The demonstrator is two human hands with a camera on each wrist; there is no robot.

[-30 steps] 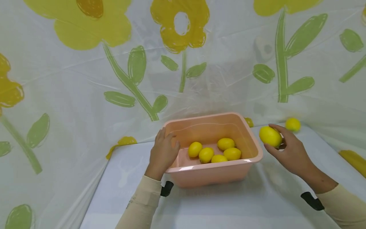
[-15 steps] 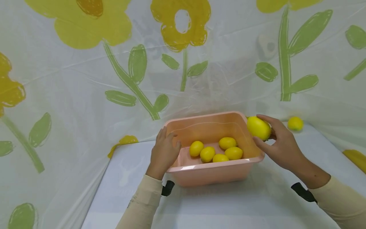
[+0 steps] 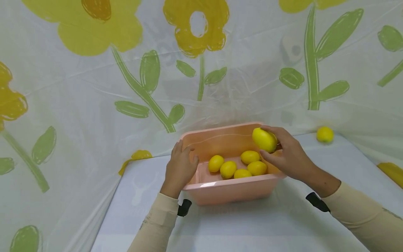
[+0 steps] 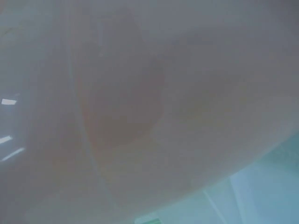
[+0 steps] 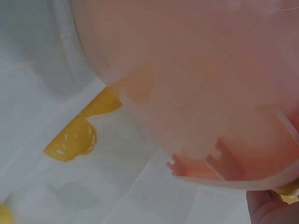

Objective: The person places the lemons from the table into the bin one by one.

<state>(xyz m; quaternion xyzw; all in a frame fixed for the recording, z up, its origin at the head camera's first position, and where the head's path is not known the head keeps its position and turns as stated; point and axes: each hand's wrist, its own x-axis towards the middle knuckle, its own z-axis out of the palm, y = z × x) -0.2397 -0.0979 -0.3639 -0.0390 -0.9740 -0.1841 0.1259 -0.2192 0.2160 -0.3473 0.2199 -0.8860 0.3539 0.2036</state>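
A pink plastic basin (image 3: 233,189) stands on the white table, several yellow lemons (image 3: 228,169) lying on its floor. My right hand (image 3: 291,154) holds another lemon (image 3: 264,140) between thumb and fingers, above the basin's right end and apart from those below. In the right wrist view, the basin's outer wall (image 5: 201,70) fills much of the picture, and part of the right hand (image 5: 273,210) shows at the lower right corner. My left hand (image 3: 181,168) grips the basin's left rim, its thumb on the inner side. The left wrist view holds mostly the blurred basin wall (image 4: 187,154).
One more lemon (image 3: 325,134) lies at the table's far right corner. A white cloth (image 3: 239,84) printed with yellow flowers hangs behind the table (image 3: 239,227). Dark wrist cameras sit below both wrists.
My right hand has carried its lemon leftward from beside the basin, across the right rim, to above the inside. The left hand stays on the left rim.
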